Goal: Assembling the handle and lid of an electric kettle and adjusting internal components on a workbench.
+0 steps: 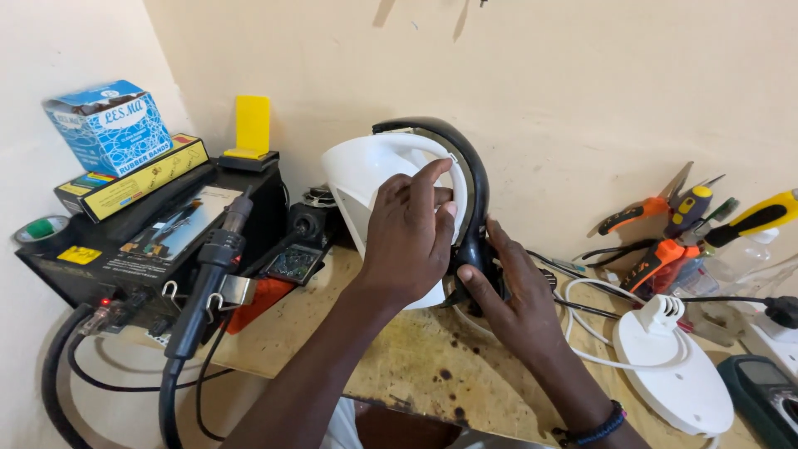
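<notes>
Gripping a white electric kettle [366,179], tipped on its side at about the centre of the worktop [416,366], spout end pointing toward 9 o'clock. Left hand [409,237] curling over the white body, fingers spread and wrapped round the rim, palm pressing down. Right hand [514,291] closing part way round the foot of the black handle [465,179], thumb and fingers pinching where it meets the base. Judging by looks: hollow plastic shell, probably light and stiff, smooth and likely slippery on the rounded wall; handle arch offering the surest hold, rim the next best. Thin plastic near the lid hinge possibly prone to cracking if squeezed hard.

Lying at 4 o'clock of the kettle, the round white power base [677,374] with its cord looped alongside. Resting at 9 o'clock, a black hot-air rework station [150,249] with its wand [212,274] hanging in front. Piling up at 3 o'clock against the wall, pliers and screwdrivers [682,216]. Showing at 5 o'clock, a corner of a multimeter [765,399].
</notes>
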